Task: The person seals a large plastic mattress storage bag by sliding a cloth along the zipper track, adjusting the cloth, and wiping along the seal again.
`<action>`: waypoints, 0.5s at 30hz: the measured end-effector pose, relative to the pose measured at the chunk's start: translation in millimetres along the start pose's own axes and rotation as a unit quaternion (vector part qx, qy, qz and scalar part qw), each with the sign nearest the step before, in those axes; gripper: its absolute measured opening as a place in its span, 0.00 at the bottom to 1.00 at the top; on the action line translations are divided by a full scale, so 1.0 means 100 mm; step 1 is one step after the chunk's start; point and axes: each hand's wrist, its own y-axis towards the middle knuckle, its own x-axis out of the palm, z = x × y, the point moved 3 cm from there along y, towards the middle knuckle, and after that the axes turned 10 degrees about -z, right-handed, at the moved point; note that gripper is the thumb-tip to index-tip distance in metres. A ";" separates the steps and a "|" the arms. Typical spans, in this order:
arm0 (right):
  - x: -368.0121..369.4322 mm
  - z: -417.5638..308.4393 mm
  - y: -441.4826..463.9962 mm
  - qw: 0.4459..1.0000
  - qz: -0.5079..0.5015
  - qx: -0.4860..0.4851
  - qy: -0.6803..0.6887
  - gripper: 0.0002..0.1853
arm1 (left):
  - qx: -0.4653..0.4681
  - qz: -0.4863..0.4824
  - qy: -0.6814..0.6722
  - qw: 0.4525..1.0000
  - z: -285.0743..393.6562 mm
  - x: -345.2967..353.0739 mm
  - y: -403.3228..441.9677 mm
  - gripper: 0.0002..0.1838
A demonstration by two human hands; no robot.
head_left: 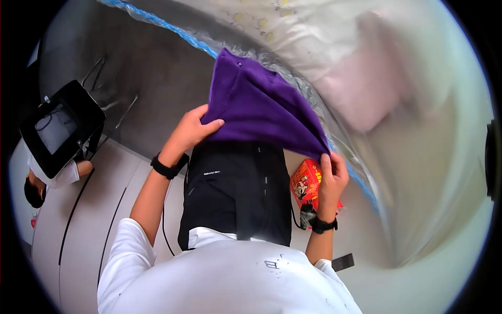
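Well, at far left another person (67, 175) in white is partly hidden by a black-framed chair (83, 99), with a dark grey surface (151, 78) stretching beside it. My left hand (191, 128), a black band (166, 166) on its wrist, grips the near left edge of a purple cloth (251, 99) — thumb on top, the fingers mostly hidden. The cloth spreads between my hands, above my black trousers (235, 193), its far tip overlapping the blue edging (180, 32) of some clear plastic. Next comes a red packet (305, 183) with a cartoon figure, partly behind my right hand (334, 178), whose thumb and fingers pinch the cloth's right corner. Beyond my right wrist lies a dark remote-like object (343, 261); farther up, a pink cushion-like shape (361, 94) — blurred — rests on pale bedding (303, 31).
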 end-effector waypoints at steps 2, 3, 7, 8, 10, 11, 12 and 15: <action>-0.20 -0.14 -0.25 0.999 0.016 -0.016 0.031 0.08 | 0.064 0.013 0.018 0.998 0.29 0.21 -0.14 0.18; -0.30 -0.25 -0.38 0.999 0.038 -0.020 0.029 0.08 | 0.064 0.050 0.103 0.991 0.53 0.30 -0.25 0.15; -0.62 -0.69 -0.60 0.979 0.138 -0.150 0.017 0.09 | 0.159 0.082 0.101 0.979 1.23 0.61 -0.39 0.12; -0.68 -0.79 -0.61 0.971 0.161 -0.173 0.041 0.09 | 0.203 0.082 0.088 0.972 1.37 0.66 -0.36 0.12; -0.82 -1.01 -0.50 0.956 0.193 -0.213 0.066 0.09 | 0.269 0.063 0.054 0.960 1.69 0.81 -0.27 0.13; -0.88 -1.11 -0.39 0.942 0.211 -0.245 0.087 0.09 | 0.251 0.012 0.003 0.968 1.89 0.86 -0.20 0.13; -0.95 -1.18 -0.25 0.944 0.195 -0.251 0.091 0.10 | 0.256 -0.019 -0.055 0.965 2.01 0.92 -0.06 0.14; -1.13 -1.45 0.17 0.929 0.140 -0.299 0.166 0.11 | 0.336 -0.095 -0.110 0.931 2.49 0.98 0.24 0.17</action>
